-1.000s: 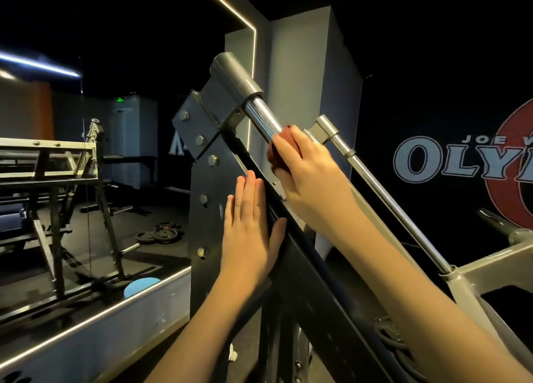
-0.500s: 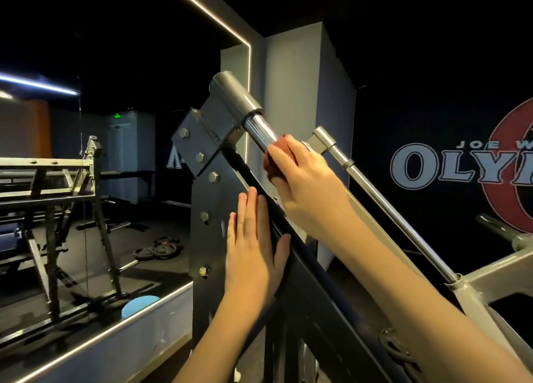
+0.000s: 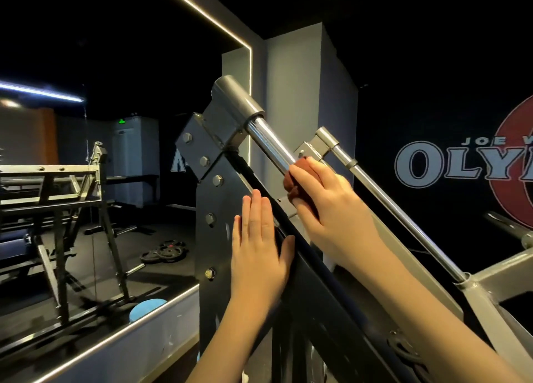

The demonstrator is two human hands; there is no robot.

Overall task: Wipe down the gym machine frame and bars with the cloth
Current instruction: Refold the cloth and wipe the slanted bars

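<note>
Sliding down from the collar [image 3: 236, 99], the right grip [image 3: 326, 201] clutches the cloth [image 3: 292, 180] round the bar [image 3: 271, 143], which slopes toward lower right; the left grip [image 3: 259, 250] lies flat on the frame [image 3: 213, 244].

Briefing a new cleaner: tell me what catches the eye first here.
The right hand grips a red-brown cloth against the shiny chrome bar at centre. Just below, the left hand lies flat against the dark bolted frame plate. On the right wall, big grey OLY lettering stands out.
</note>
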